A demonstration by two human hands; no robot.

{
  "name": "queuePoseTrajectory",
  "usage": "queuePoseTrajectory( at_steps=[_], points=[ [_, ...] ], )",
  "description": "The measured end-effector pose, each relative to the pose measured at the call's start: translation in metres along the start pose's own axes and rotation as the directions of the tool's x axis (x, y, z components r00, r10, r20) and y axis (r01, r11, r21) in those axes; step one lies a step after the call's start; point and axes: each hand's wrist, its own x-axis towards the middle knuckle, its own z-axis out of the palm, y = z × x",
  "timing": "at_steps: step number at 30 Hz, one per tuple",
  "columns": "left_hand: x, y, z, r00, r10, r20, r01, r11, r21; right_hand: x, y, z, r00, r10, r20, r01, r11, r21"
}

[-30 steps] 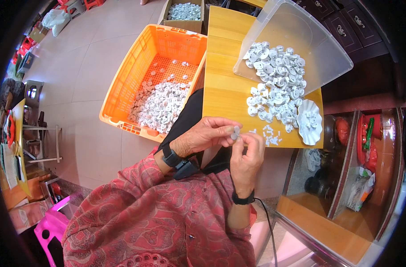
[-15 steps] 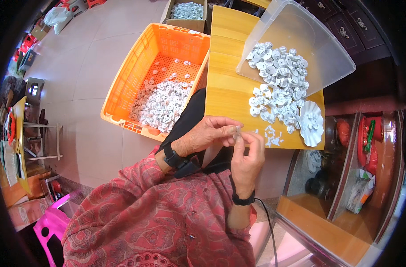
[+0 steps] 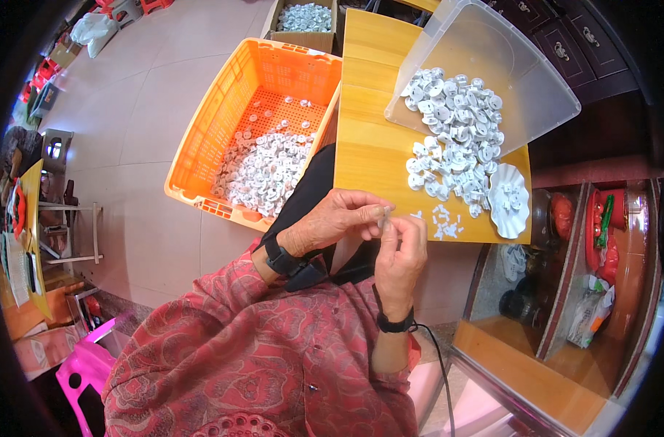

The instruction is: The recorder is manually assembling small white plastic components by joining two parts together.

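My left hand [image 3: 337, 218] and my right hand [image 3: 400, 256] meet fingertip to fingertip just off the near edge of the yellow table [image 3: 370, 109]. Between their pinched fingers is a small whitish plastic part [image 3: 384, 218], mostly covered, so its exact shape is hidden. Small white plastic pegs [image 3: 447, 224] lie scattered on the table corner closest to my right hand. Behind them spreads a pile of round white plastic parts [image 3: 459, 131]. A white scalloped dish [image 3: 508, 227] at the table's right edge holds a few small white pieces.
A translucent plastic bin [image 3: 525, 91] lies tipped on its side behind the pile. Left of the table stands an orange crate [image 3: 212, 116] with many white round parts inside. Beyond is a cardboard box [image 3: 310, 38] of similar parts. Open shelving [image 3: 558, 291] stands at right.
Both hands have shifted very slightly left, the right one a little more. Their fingertips stay together on the small plastic part.
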Motion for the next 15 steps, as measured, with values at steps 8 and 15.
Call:
queuePoseTrajectory(
  at_steps=[8, 15],
  points=[
    [-0.006, 0.021, -0.026, 0.965, 0.154, -0.214, -0.157, 0.988, 0.003, -0.014, 0.024, -0.012, 0.99, 0.142, 0.0, -0.142, 0.989, -0.037],
    [-0.024, 0.027, -0.107, 0.709, 0.171, -0.684, -0.073, 0.983, 0.17, -0.027, 0.059, -0.018, 0.995, 0.085, -0.052, -0.097, 0.952, -0.292]
  ],
)
